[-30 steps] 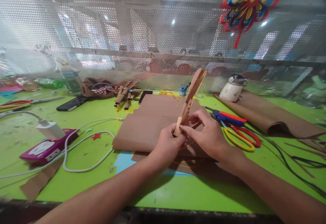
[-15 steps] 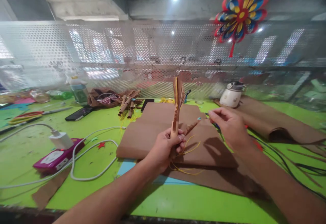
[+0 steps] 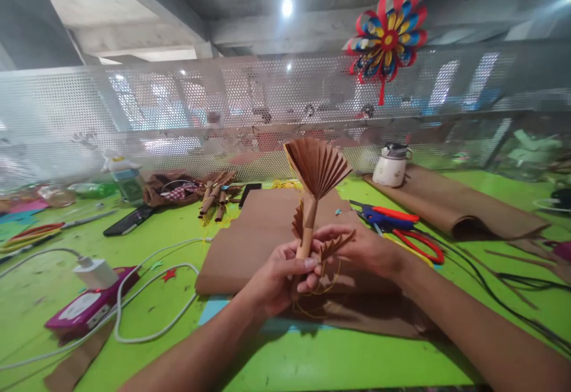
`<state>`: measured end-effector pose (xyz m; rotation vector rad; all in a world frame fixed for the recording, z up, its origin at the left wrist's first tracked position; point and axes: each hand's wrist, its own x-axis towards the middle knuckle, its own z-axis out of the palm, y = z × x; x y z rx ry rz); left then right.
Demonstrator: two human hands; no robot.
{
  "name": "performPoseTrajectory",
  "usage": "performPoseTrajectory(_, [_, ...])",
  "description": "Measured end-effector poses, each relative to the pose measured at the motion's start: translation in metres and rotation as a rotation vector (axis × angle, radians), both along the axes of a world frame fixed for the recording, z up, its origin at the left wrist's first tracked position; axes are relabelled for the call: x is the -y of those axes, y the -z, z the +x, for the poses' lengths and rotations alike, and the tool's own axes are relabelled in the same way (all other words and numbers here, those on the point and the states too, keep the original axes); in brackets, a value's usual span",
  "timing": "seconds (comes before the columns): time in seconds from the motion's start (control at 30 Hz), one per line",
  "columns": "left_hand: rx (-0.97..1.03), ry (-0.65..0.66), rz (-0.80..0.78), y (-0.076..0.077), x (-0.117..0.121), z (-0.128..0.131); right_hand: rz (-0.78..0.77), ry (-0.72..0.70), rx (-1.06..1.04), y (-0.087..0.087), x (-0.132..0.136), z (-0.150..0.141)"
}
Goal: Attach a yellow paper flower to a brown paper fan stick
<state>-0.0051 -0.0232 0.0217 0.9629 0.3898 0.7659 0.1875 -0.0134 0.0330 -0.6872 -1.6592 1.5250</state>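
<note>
My left hand [image 3: 283, 276] is closed around the stem of a brown paper fan [image 3: 317, 169], a pleated head on a rolled paper tube. The fan stands nearly upright, its pleats spread. Smaller pleated pieces stick out on either side of the stem, and thin yellow string hangs below. My right hand [image 3: 357, 249] is closed in on the right side of the stem, behind the right small pleated piece, which hides some of its fingertips. Beneath both hands lies folded brown paper [image 3: 250, 243] on the green table [image 3: 169, 362].
Blue-handled pliers [image 3: 392, 218] and red-handled scissors [image 3: 419, 246] lie at right. Behind them are a white bottle [image 3: 390, 166] and rolled brown paper [image 3: 455, 201]. At left lie a purple power strip [image 3: 89, 309], white cable [image 3: 118, 320] and phone [image 3: 129, 219]. Paper tubes [image 3: 216, 196] lie behind.
My right hand has moved left from beside the fan to its stem. The fan has turned from edge-on, so its spread pleats face me. The view has shifted slightly.
</note>
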Motion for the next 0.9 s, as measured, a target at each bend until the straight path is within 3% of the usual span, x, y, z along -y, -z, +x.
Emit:
performPoseTrajectory(0.23, [0.020, -0.135, 0.022, 0.002, -0.004, 0.001, 0.128, 0.095, -0.064, -0.005, 0.017, -0.015])
performPoseTrajectory(0.43, [-0.053, -0.141, 0.033, 0.006, -0.005, 0.002, 0.206, 0.449, -0.029, 0.006, 0.018, -0.034])
performPoseTrajectory(0.57, [-0.071, -0.124, 0.038, 0.006, -0.007, 0.001, 0.187, 0.567, -0.137, 0.007, 0.009, -0.025])
performPoseTrajectory(0.8, [0.008, 0.009, 0.037, 0.009, -0.008, 0.003, -0.108, 0.451, -0.298, 0.004, -0.006, -0.008])
performPoseTrajectory(0.9, [0.030, 0.077, 0.030, 0.009, -0.006, 0.004, -0.124, 0.347, -0.312, 0.004, -0.004, -0.014])
